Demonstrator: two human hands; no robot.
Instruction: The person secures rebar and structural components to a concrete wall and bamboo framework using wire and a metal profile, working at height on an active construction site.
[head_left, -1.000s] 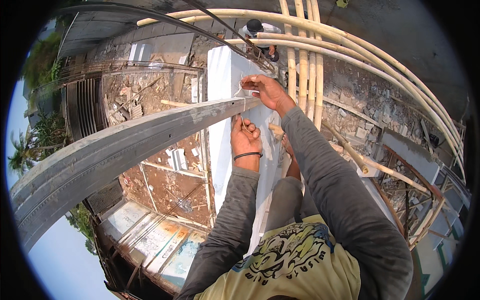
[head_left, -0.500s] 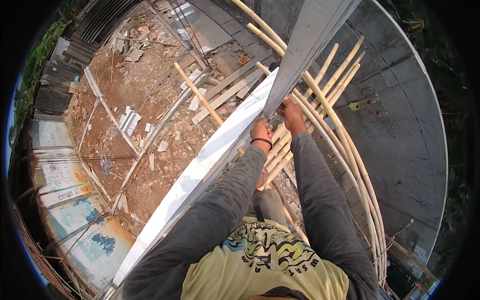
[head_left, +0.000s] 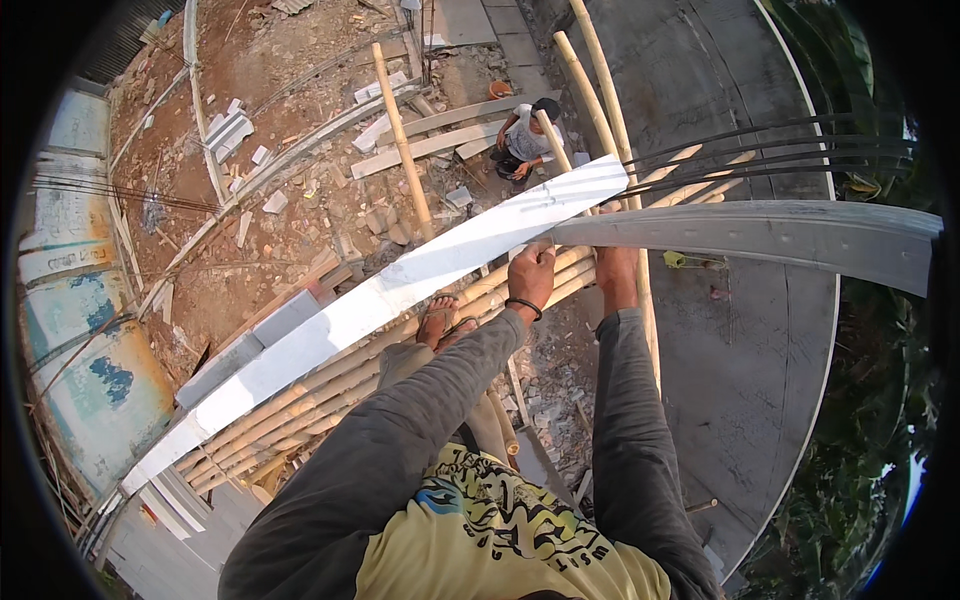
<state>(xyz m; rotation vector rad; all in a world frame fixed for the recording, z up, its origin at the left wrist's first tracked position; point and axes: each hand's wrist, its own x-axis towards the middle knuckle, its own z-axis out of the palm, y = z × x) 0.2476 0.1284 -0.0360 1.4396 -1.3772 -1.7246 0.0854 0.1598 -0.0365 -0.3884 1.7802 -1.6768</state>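
A long grey post (head_left: 740, 232) with ridged edges runs from the end of a white block wall (head_left: 430, 268) toward the right rim. My left hand (head_left: 532, 275) is closed, with thumb and fingers pinched against the post's lower end beside the wall; whatever is between them is too small to make out. My right hand (head_left: 617, 270) reaches behind the post, most of its fingers hidden. Fingertips show on the far side, so the hand seems wrapped round it. My sandalled feet (head_left: 440, 320) stand on a row of bamboo poles (head_left: 330, 385).
Thin dark steel rods (head_left: 760, 130) stick out beyond the post. Upright bamboo poles (head_left: 400, 140) rise around me. Far below, a person (head_left: 524, 138) crouches near planks (head_left: 430, 150) on rubble-strewn ground. A grey rendered wall (head_left: 740, 370) stands to the right. Grey blocks (head_left: 290, 318) lie along the white wall.
My view has turned, so the post now slants to the right instead of upward, and the crouching person has come into sight. Both hands stay at the post's lower end.
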